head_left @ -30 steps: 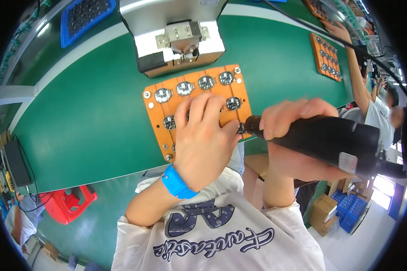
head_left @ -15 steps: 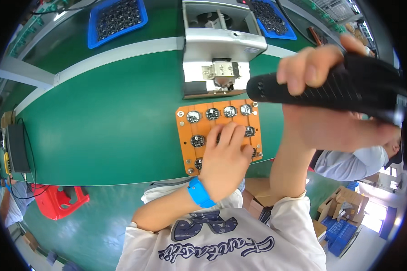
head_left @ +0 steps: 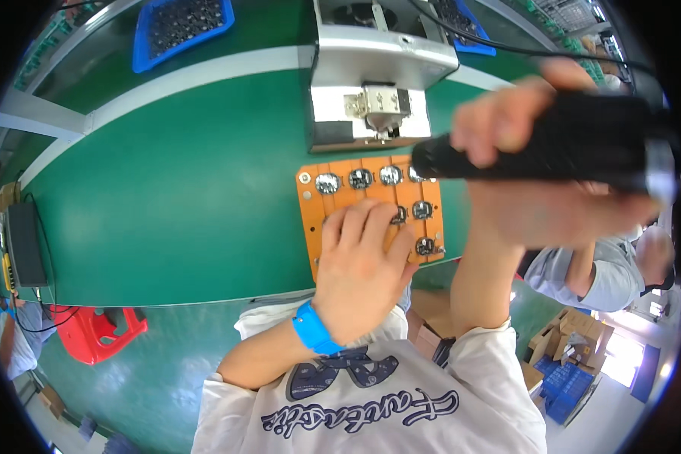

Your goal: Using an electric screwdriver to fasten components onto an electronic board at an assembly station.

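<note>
Left hand [head_left: 359, 261] rests, fingers spread, on an orange fixture [head_left: 316, 206]; right hand [head_left: 522, 210] grips a black tool [head_left: 575, 144] crosswise, pointing left over the fixture's far-right corner.

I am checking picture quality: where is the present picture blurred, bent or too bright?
In the head view, the right hand and black tool are blurred; the left hand looks fairly sharp; the pale rail behind the green table curves; the window at lower right is washed out white.

One wide head-worn fisheye view, downward from close above the green table [head_left: 166, 189].
</note>
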A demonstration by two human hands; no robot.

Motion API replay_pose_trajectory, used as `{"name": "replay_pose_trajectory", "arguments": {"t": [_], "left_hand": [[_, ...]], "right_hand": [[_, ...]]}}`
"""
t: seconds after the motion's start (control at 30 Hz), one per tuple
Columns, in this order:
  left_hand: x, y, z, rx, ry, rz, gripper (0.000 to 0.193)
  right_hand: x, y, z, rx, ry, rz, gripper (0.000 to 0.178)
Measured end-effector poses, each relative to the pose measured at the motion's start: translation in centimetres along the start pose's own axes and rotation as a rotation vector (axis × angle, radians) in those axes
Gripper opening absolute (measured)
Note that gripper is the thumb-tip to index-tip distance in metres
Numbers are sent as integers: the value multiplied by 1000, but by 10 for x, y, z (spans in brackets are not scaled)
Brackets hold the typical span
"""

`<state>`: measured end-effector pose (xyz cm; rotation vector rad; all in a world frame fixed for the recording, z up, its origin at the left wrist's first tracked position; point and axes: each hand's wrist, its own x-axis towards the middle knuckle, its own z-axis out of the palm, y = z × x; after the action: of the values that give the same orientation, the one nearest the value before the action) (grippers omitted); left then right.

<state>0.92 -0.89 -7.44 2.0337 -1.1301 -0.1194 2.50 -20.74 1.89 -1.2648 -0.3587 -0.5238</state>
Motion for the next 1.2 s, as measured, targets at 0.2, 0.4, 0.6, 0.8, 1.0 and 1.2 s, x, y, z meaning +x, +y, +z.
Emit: {"name": "replay_pose_trajectory", "arguments": {"t": [0.2,0.4,0.6,0.8,1.0,1.2], "left_hand": [[0,1,1,24,-13,21,57],[6,6,8,57,-78,64,55],[5,7,11,67,-76,36,51],[4,7,14,88,-67,35,47],[5,8,15,81,-63,38,45],[5,8,15,85,-64,37,40]], "right_hand": [[-90,-47,17,-248,308,-19,101],[-121,-34,18,-195,387,10,105],[-128,-25,12,-156,370,18,106],[-128,-22,12,-136,356,24,106],[-127,-22,10,-141,319,-11,108],[-128,-22,13,-141,348,20,105]]}}
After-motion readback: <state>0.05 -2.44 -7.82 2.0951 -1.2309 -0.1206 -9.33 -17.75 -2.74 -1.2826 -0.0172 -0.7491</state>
